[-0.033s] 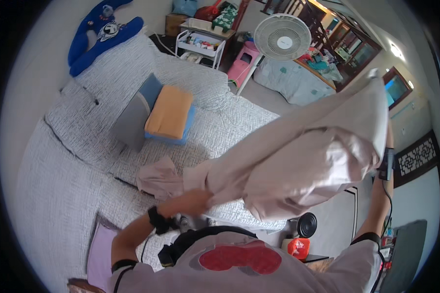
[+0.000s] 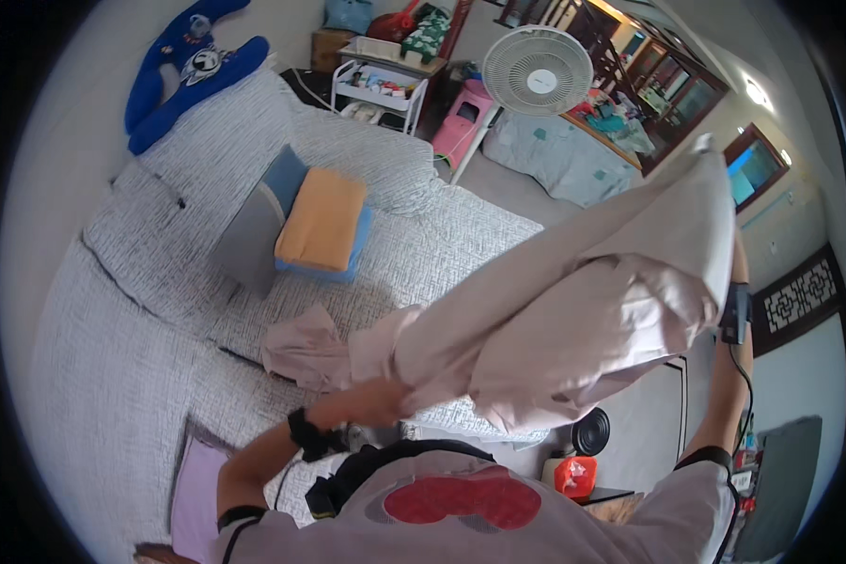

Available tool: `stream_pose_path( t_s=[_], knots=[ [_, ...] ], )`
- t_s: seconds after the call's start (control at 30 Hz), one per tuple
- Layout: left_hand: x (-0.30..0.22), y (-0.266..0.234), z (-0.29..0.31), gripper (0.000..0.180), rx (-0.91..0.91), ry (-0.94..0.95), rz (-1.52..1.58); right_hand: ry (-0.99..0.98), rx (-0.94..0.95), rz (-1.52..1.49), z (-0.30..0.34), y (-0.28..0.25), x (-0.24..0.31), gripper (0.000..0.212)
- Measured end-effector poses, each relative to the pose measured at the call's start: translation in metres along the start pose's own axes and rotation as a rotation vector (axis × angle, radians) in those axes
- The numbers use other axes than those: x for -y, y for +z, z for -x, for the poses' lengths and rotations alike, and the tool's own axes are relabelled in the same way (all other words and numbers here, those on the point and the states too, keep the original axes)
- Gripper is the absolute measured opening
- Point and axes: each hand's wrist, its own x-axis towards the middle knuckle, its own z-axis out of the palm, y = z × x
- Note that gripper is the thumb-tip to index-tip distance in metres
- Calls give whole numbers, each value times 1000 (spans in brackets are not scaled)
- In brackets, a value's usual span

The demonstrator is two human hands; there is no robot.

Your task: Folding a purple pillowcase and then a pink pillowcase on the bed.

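Step in hand, as I read it: working the pale pink fabric pillowcase (image 2: 573, 310) along the pillow inside it, held up in the air over the grey textured sofa bed (image 2: 150, 310).

To do it well (judgement):
- Keep the upper end high so the filling drops by its own weight toward the lower end.
- Pinch the cloth only at the low end, not the filling, or the case bunches.
- Short shakes, not big swings; the white pedestal fan (image 2: 539, 58) at top centre is behind the raised end.
- Loose tail of the case droops onto the sofa bed at mid frame; gather it before pulling.

Hands:
- Left hand (image 2: 367, 402), lower centre of the frame, black wristband: fingers closed around the bunched lower end of the pillowcase. Firm grip, cloth gathered in the fist.
- Right hand: arm runs up the right edge of the frame, a black device strapped to it. The hand itself is hidden behind the raised upper corner of the pillowcase; cannot tell how far it is closed. The lifted corner suggests it carries that end.

Pillowcase position: spans diagonally from lower centre to upper right, tilted, clear of the sofa bed apart from the tail.

Nearby: orange cushion on a blue one (image 2: 324, 221), upper left of centre, well apart from the hands.
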Motion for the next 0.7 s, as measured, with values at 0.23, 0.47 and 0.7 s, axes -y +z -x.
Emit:
stream_pose_path(
  t_s=[0.23,0.47,0.7],
  knots=[
    [-2,36,-20,41,239,-108,843,-218,213,186,-53,113,-12,25],
    [0,30,-36,57,-5,-268,1687,415,612,-1692,-83,203,9,45],
    [-30,2,-69,61,-605,-63,2049,718,849,-1436,181,313,8,52]
  ],
)
